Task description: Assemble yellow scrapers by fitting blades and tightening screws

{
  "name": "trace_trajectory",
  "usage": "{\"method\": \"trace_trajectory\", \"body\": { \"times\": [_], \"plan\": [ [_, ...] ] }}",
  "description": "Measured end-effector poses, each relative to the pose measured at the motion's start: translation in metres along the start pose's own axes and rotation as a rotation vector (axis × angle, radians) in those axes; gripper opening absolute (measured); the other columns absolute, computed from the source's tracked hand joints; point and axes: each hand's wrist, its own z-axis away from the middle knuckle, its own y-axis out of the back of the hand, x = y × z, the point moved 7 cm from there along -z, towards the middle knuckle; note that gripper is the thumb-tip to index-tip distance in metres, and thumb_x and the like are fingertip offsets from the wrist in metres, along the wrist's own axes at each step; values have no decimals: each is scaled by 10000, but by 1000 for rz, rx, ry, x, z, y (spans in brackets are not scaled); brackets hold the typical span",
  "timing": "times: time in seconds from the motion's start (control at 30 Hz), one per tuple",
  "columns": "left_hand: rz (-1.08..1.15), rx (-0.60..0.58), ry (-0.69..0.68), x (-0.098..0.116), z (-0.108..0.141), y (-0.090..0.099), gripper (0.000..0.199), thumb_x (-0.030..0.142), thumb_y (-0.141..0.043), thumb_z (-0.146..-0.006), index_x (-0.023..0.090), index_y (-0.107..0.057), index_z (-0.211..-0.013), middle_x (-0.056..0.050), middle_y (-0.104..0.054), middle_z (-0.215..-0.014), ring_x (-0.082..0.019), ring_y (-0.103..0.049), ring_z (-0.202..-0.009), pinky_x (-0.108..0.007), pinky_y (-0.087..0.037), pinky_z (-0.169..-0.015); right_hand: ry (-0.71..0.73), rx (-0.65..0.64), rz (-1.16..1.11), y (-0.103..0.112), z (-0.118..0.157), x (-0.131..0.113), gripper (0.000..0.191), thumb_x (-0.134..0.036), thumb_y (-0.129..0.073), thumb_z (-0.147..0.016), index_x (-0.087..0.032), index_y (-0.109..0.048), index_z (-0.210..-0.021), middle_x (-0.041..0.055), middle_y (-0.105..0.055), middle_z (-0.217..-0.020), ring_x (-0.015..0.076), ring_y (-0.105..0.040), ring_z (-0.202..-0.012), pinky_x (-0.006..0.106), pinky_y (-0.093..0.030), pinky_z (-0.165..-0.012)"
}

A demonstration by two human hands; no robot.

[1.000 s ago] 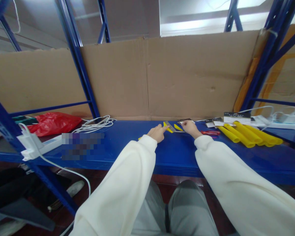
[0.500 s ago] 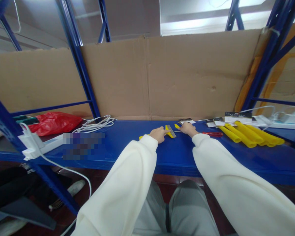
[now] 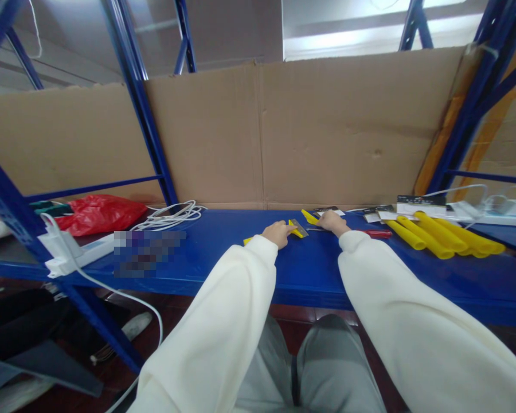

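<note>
My left hand (image 3: 277,234) is closed around a yellow scraper (image 3: 297,230) with a flat grey metal blade at its right end. A bit of yellow shows on the other side of that wrist. To its right, my right hand (image 3: 332,222) pinches a thin yellow piece (image 3: 309,217), whose free end points up and left; its exact kind is hard to make out. A screwdriver (image 3: 377,233) with a red handle lies by my right wrist, its thin shaft running left below the fingers. Both hands are low over the blue shelf top (image 3: 223,229).
Several yellow tubes (image 3: 438,235) lie on the right, with black-and-white cards (image 3: 421,202) behind them. On the left are a red plastic bag (image 3: 107,215), coiled white cable (image 3: 180,212) and a white power strip (image 3: 90,249). A cardboard wall (image 3: 318,137) closes the back.
The yellow piece at my right hand has shifted slightly up and left and shows more. My left hand keeps the scraper nearly where it was. The view has moved a little.
</note>
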Motion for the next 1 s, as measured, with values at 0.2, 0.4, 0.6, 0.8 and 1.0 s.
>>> {"method": "trace_trajectory", "body": {
  "times": [0.2,0.4,0.6,0.8,1.0],
  "plan": [
    [-1,9,-12,0,0,0,470,179,-405,-963,335,-567,-1376,-89,-632,-1157,-225,-631,-1074,-307,-495,-910,86,53,209,11,18,-15,271,-162,-567,-868,-99,-710,-1090,242,-710,-1052,301,-654,-1090,368,-465,-907],
    [1,23,-5,-1,0,0,465,187,-417,-965,349,-567,-1374,-85,-633,-1142,-224,-641,-1047,-304,-498,-892,98,117,155,25,27,-20,300,-221,-470,-943,-116,-705,-1098,235,-703,-1074,293,-659,-1063,338,-462,-870],
    [1,-1,-6,1,2,3,457,192,-390,-974,320,-576,-1372,-89,-629,-1159,-220,-626,-1085,-294,-486,-913,126,345,-111,56,36,-18,348,-381,-418,-974,-161,-646,-1120,183,-719,-1044,309,-657,-1007,355,-453,-829],
    [1,-13,-15,2,3,3,464,191,-387,-974,312,-562,-1386,-96,-625,-1170,-231,-620,-1101,-309,-484,-919,129,513,-350,69,40,-12,365,-406,-505,-917,-168,-564,-1188,157,-690,-1103,290,-638,-981,349,-435,-855],
    [4,-6,-8,2,3,4,454,195,-400,-976,310,-563,-1384,-97,-624,-1180,-232,-618,-1112,-309,-484,-925,107,542,-489,66,33,-4,391,-370,-548,-865,-156,-500,-1188,155,-642,-1144,233,-622,-897,338,-443,-863]
  ]
}}
